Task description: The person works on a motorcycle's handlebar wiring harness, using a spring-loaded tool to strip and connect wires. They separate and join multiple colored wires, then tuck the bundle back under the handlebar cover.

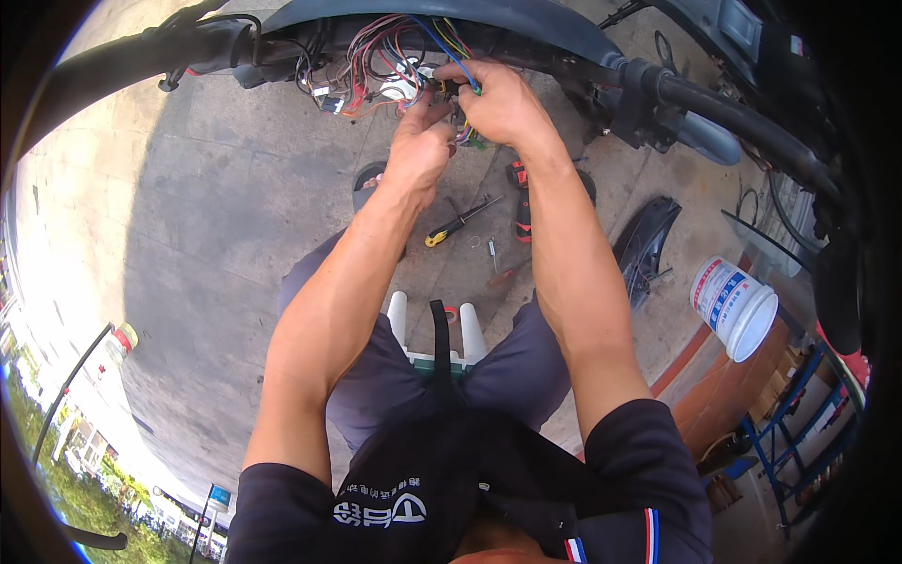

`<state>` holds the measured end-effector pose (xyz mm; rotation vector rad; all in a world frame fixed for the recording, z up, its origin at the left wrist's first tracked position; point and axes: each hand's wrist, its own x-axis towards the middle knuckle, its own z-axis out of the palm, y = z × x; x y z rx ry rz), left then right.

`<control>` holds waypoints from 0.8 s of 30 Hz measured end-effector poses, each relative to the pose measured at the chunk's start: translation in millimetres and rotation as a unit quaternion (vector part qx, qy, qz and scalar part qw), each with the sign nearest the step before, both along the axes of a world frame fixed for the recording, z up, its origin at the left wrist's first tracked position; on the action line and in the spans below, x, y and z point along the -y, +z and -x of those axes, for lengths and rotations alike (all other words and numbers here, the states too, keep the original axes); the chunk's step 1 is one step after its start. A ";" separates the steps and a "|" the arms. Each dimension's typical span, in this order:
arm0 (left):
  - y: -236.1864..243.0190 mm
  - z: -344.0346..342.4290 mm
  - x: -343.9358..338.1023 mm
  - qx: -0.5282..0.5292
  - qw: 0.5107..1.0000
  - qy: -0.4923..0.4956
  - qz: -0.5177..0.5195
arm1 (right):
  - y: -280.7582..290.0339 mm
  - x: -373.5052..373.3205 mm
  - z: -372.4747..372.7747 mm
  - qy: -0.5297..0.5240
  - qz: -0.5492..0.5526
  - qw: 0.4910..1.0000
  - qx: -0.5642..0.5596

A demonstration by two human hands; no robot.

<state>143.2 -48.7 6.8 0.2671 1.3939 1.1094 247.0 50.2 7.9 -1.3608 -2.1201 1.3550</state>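
A tangle of thin coloured wires (pixel 371 47), red, black, blue and yellow, hangs from the underside of a dark vehicle frame. My left hand (pixel 420 146) is closed among the lower wires, its fingertips pinching at the bundle. From the right, my right hand (pixel 500 101) curls its fingers round wires by a dark connector, close to the left fingertips. A blue wire (pixel 442 45) runs down to my right hand. White plug connectors (pixel 402 85) sit just left of the fingers. Exactly which wires each hand pinches is partly hidden by the fingers.
On the concrete below lie a yellow-and-black screwdriver (pixel 460 224), a small spring (pixel 492 254) and a dark curved plastic part (pixel 648 240). A white bucket (pixel 738 310) is at the right. Black handlebar-like tubes (pixel 150 61) span the top. I sit on a low stool (pixel 398 318).
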 end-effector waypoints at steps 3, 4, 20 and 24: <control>6.0 6.9 -2.8 -0.011 0.999 -0.043 0.004 | -7.5 3.7 4.7 0.018 -0.037 0.999 0.003; 7.9 5.2 -1.4 -0.015 0.999 -0.043 0.012 | -8.8 5.6 7.7 0.023 -0.048 0.999 0.000; 28.9 44.3 -6.6 -0.427 0.896 -0.114 -0.041 | -7.0 10.0 20.7 0.040 -0.041 0.998 -0.015; 30.6 47.0 -7.8 -0.425 0.891 -0.160 -0.018 | -2.8 10.7 20.1 0.035 -0.037 0.999 -0.012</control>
